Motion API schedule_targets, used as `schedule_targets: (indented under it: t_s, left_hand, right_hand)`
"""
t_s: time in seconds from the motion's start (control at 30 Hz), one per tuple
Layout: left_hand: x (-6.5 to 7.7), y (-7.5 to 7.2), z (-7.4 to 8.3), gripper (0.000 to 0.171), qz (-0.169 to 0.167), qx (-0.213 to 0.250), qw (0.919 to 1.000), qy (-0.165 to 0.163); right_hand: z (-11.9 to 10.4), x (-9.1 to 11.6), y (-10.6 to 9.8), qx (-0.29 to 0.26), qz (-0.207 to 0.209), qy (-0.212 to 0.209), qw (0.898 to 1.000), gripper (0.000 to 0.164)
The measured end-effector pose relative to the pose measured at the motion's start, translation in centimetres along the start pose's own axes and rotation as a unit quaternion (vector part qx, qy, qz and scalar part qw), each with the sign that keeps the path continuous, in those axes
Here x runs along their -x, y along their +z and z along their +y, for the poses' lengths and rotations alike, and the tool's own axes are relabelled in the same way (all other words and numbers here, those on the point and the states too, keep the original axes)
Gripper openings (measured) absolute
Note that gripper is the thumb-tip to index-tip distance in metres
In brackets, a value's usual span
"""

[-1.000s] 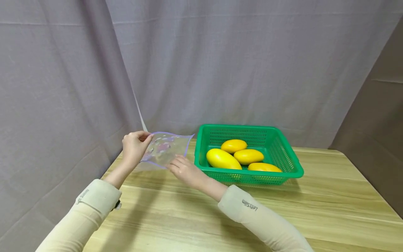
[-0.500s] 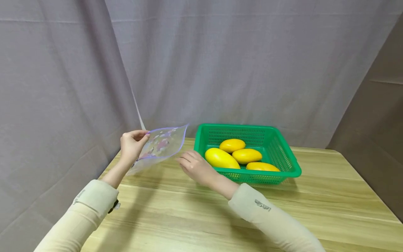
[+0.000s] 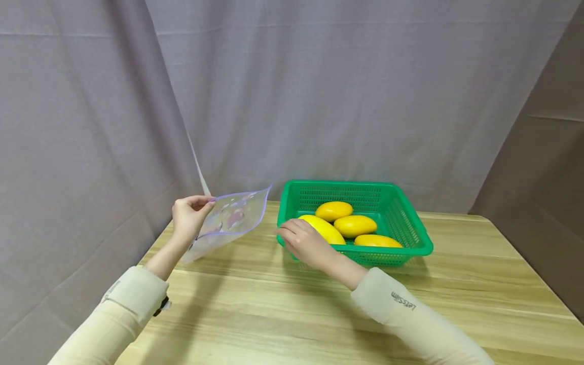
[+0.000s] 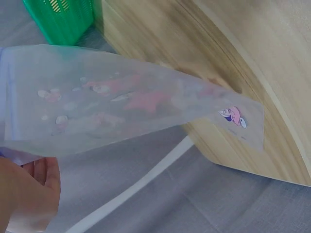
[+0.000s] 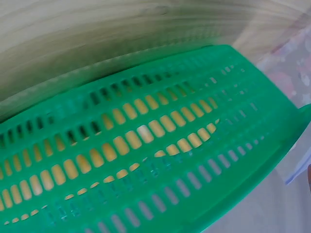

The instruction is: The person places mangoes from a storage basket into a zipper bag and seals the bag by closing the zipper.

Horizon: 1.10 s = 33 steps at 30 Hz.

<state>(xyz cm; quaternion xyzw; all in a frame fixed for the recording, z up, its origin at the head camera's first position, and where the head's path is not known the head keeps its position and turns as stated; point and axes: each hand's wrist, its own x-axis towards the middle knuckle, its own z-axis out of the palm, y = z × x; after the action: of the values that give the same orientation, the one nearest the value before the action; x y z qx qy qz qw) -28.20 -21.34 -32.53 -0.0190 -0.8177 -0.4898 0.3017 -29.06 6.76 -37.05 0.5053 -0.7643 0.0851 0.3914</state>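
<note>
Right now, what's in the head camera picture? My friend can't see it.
A person's left hand pinches the edge of a see-through bag with purple trim, while their right hand is at the near left corner of a green basket. Four yellow fruits lie inside. The basket stands on a wooden table before grey cloth.

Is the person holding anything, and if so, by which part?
The left hand pinches the clear bag by its purple-edged rim; the right hand, near the green basket, holds nothing visible.
</note>
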Motion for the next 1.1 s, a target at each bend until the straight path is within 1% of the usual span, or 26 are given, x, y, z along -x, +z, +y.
schedule_targets:
  t_s: [0.23,0.33,0.47,0.6,0.7,0.93,1.1]
  left_hand:
    - [0.2,-0.1,-0.2,0.012,0.003,-0.018,0.9997,-0.014]
    - [0.2,-0.1,-0.4,0.013,0.007,-0.021,0.9996,-0.015]
    - [0.3,-0.2,-0.4,0.014,0.014,-0.034,0.9993,0.002]
    - [0.3,-0.1,-0.1,0.013,0.019,-0.048,0.9983,0.027]
    - [0.3,0.1,0.0,0.012,0.023,-0.051,0.9977,0.037]
    - [0.3,0.2,0.0,0.013,0.033,-0.048,0.9973,0.046]
    - [0.2,0.2,-0.2,0.013,0.031,-0.033,0.9977,0.050]
  right_hand:
    - [2.0,1.5,-1.3,0.011,-0.011,0.020,1.000,0.023]
    - [2.8,2.1,-1.9,0.009,-0.018,0.043,0.999,0.023]
    - [3.8,2.9,-2.8,-0.007,-0.052,0.093,0.994,0.024]
    - [4.5,3.6,-3.6,-0.028,-0.098,0.153,0.983,0.025]
    - [4.9,3.9,-4.0,-0.041,-0.125,0.189,0.973,0.026]
    - [6.1,4.5,-5.1,-0.079,-0.143,0.253,0.953,0.024]
    - [7.2,5.1,-6.2,-0.107,-0.167,0.299,0.934,0.024]
